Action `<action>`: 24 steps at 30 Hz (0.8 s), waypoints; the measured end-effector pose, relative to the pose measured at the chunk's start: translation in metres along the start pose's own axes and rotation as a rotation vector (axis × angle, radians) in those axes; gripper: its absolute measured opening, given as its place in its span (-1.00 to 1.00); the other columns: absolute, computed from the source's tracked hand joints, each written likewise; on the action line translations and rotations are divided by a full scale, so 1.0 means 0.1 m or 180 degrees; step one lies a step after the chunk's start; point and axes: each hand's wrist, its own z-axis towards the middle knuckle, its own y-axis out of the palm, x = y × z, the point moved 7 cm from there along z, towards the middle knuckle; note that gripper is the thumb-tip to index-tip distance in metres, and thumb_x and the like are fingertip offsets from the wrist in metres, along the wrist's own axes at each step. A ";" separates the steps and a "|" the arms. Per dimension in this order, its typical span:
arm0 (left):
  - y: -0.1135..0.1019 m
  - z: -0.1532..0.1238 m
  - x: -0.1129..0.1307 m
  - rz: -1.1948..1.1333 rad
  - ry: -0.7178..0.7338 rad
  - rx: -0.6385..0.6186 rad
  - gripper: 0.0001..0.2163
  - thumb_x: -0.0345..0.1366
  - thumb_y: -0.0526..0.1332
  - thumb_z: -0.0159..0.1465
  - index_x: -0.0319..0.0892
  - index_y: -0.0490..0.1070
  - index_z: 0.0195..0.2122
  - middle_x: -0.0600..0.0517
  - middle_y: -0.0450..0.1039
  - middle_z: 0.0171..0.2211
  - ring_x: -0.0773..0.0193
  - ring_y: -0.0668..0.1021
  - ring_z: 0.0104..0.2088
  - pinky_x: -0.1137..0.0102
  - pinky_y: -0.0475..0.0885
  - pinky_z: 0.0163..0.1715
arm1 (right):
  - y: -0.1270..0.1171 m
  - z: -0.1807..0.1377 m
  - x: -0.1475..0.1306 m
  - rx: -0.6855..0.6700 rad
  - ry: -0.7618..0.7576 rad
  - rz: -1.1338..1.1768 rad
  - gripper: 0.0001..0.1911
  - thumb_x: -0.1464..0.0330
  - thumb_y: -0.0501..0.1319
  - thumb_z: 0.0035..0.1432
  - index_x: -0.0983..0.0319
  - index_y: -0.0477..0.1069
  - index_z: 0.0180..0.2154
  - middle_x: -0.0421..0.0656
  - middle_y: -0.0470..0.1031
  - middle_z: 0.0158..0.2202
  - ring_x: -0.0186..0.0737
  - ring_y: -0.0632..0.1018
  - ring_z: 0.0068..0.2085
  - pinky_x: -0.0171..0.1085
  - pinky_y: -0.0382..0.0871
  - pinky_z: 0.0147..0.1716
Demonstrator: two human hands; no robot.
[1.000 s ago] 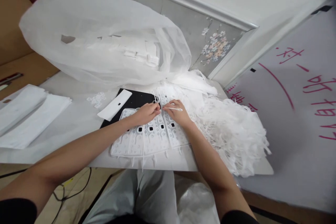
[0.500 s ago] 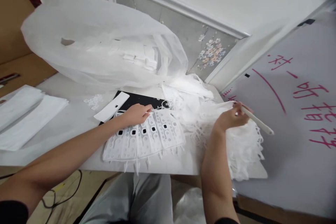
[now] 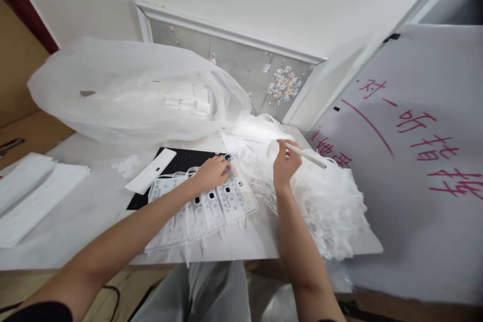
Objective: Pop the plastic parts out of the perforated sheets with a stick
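Note:
My left hand (image 3: 212,172) rests fingers-down on a white die-cut sheet (image 3: 204,206) with small black squares, which lies partly on a black mat (image 3: 177,162). My right hand (image 3: 286,161) is raised above a pile of white stringy scraps (image 3: 328,201), its fingers closed round a thin white stick (image 3: 305,155) that points to the right. A small white scrap seems to hang at the fingertips, but it is too blurred to be sure.
A large translucent bag (image 3: 128,95) with white pieces inside lies at the back of the white table (image 3: 245,241). A white strip (image 3: 150,171) lies across the mat's left corner. Folded white sheets (image 3: 30,191) lie at the left. A board with red writing (image 3: 415,161) leans at the right.
My right hand swung out right over the scrap pile with the stick, then came back toward the middle and up. My left hand stayed on the sheet. The view tilted upward.

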 end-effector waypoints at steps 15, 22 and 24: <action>0.00 -0.13 -0.20 -0.1425 -0.0899 0.0667 -0.65 0.07 0.20 0.21 -0.14 0.29 -0.29 0.09 0.36 -0.49 0.25 0.42 -0.46 0.39 0.24 -0.40 | 0.35 -0.16 0.08 -0.0800 0.1406 0.2256 -0.72 0.18 0.33 0.08 0.22 0.44 -0.24 -0.10 0.55 -0.10 -0.24 0.61 -0.20 -0.10 0.56 -0.11; -0.02 -0.16 -0.04 -0.3233 -0.0299 0.0566 -0.45 -0.12 0.21 0.28 -0.08 0.06 0.23 -0.03 0.53 -0.18 0.18 0.57 -0.16 0.39 0.40 -0.20 | 0.57 -0.48 -0.30 -0.1652 0.0842 0.2019 -0.87 0.28 0.32 0.10 0.20 0.53 -0.31 -0.09 0.57 -0.12 -0.10 0.58 -0.05 -0.04 0.48 -0.01; -0.06 -0.17 0.00 -0.3255 -0.0142 0.0663 -0.33 -0.17 0.21 0.28 -0.04 -0.10 0.34 -0.14 0.37 0.13 0.09 0.39 0.18 0.28 0.32 0.08 | 0.46 -0.44 -0.34 -0.1235 0.0466 0.1842 -0.91 0.31 0.31 0.11 0.18 0.53 -0.32 -0.09 0.56 -0.13 -0.08 0.56 -0.02 -0.02 0.46 0.02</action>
